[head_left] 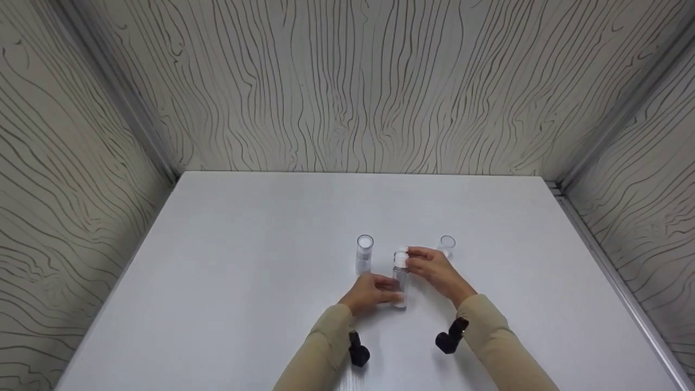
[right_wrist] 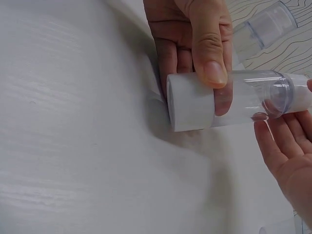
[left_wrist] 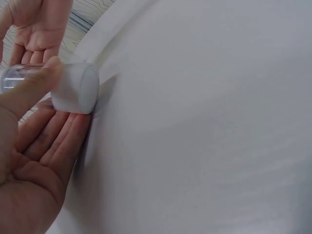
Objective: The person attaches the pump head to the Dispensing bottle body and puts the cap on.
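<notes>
A clear cylindrical bottle (head_left: 400,282) with a white base and white top is upright between the two hands. My left hand (head_left: 372,292) holds it low down; in the right wrist view the thumb lies across the clear wall beside the white base (right_wrist: 191,102). My right hand (head_left: 437,271) has its fingers at the white top (head_left: 400,260), pinching it from the right. In the left wrist view the bottle's white base (left_wrist: 75,87) faces the camera, and the right hand (left_wrist: 41,29) is partly cut off behind.
A similar clear bottle (head_left: 364,252) with white inside stands just beyond the left hand. Behind the right hand is a clear cup-like cap (head_left: 447,243), partly hidden. The white table (head_left: 228,260) is bounded by patterned walls (head_left: 336,87). A black wrist camera sits on each sleeve.
</notes>
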The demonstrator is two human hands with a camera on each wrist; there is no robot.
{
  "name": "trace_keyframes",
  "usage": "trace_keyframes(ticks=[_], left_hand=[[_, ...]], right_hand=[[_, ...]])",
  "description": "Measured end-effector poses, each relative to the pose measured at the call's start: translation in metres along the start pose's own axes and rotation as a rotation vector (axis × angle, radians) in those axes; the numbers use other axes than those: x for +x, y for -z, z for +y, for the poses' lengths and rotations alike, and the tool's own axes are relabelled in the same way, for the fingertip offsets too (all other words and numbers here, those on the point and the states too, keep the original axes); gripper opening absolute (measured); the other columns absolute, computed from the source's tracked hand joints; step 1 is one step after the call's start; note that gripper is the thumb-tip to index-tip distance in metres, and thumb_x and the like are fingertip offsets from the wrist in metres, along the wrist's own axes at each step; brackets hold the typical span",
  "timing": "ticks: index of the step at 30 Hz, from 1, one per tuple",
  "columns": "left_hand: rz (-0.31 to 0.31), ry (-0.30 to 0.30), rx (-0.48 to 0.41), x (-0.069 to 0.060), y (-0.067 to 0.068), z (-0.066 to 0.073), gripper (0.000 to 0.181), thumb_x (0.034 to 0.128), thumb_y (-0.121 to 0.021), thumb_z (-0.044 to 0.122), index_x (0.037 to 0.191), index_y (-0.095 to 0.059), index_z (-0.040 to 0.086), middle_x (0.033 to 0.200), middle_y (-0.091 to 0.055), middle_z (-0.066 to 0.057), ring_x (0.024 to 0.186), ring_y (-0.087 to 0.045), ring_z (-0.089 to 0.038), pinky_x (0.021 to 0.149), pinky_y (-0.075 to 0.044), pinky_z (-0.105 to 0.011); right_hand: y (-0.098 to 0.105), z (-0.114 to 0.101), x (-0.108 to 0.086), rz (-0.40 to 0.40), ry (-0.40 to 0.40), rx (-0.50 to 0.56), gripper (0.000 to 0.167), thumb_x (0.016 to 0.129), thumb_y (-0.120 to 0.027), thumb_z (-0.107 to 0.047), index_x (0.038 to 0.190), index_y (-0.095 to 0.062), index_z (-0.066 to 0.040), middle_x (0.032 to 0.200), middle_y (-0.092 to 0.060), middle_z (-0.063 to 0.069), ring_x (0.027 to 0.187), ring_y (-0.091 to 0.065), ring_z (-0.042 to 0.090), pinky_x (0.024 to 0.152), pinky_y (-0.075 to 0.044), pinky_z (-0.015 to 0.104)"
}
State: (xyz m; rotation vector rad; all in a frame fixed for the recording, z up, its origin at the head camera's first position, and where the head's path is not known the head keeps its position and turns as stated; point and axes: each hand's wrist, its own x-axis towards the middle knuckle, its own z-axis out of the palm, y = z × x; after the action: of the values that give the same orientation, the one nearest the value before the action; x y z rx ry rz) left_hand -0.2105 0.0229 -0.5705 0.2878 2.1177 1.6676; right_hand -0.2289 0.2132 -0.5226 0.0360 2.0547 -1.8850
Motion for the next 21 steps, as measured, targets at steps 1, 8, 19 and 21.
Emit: trace_keyframes(ticks=[1,8,19,21], left_hand=[[-0.002,-0.003,0.001,-0.0002,0.0000,-0.0001,0.036,0.0784,-0.079,0.014,0.110,-0.070,-0.001,0.105,-0.074,-0.018,0.096,-0.072,-0.021,0.080,-0.057,-0.024],[-0.004,0.011,0.017,-0.0001,0.0007,0.0025,0.036,0.0790,-0.079,0.015,0.110,-0.071,-0.001,0.106,-0.074,-0.017,0.097,-0.072,-0.022,0.081,-0.058,-0.027],[-0.013,0.009,0.035,0.0006,0.0010,0.0024,0.036,0.0797,-0.078,0.018,0.110,-0.071,0.000,0.109,-0.074,-0.017,0.099,-0.072,-0.024,0.082,-0.058,-0.028],[-0.012,0.017,0.030,0.0002,0.0012,0.0028,0.037,0.0796,-0.079,0.018,0.111,-0.071,0.000,0.109,-0.074,-0.016,0.100,-0.072,-0.025,0.083,-0.058,-0.029]], right_hand=[[0.0002,-0.0001,-0.0001,-0.004,0.005,0.000,0.058,0.090,-0.058,-0.006,0.139,-0.036,0.016,0.126,-0.064,0.016,0.096,-0.063,0.001,0.087,-0.053,0.014],[0.0015,0.0014,0.0015,-0.045,0.042,0.034,0.058,0.090,-0.056,-0.004,0.138,-0.032,0.020,0.116,-0.067,0.005,0.095,-0.062,-0.003,0.086,-0.052,0.013],[0.0023,0.0045,0.0025,-0.065,0.076,0.066,0.057,0.091,-0.057,-0.003,0.136,-0.032,0.022,0.110,-0.068,-0.002,0.094,-0.063,-0.003,0.087,-0.052,0.013],[0.0020,0.0047,0.0028,-0.053,0.074,0.061,0.057,0.091,-0.058,-0.003,0.136,-0.034,0.022,0.107,-0.069,-0.003,0.093,-0.064,-0.003,0.086,-0.053,0.013]])
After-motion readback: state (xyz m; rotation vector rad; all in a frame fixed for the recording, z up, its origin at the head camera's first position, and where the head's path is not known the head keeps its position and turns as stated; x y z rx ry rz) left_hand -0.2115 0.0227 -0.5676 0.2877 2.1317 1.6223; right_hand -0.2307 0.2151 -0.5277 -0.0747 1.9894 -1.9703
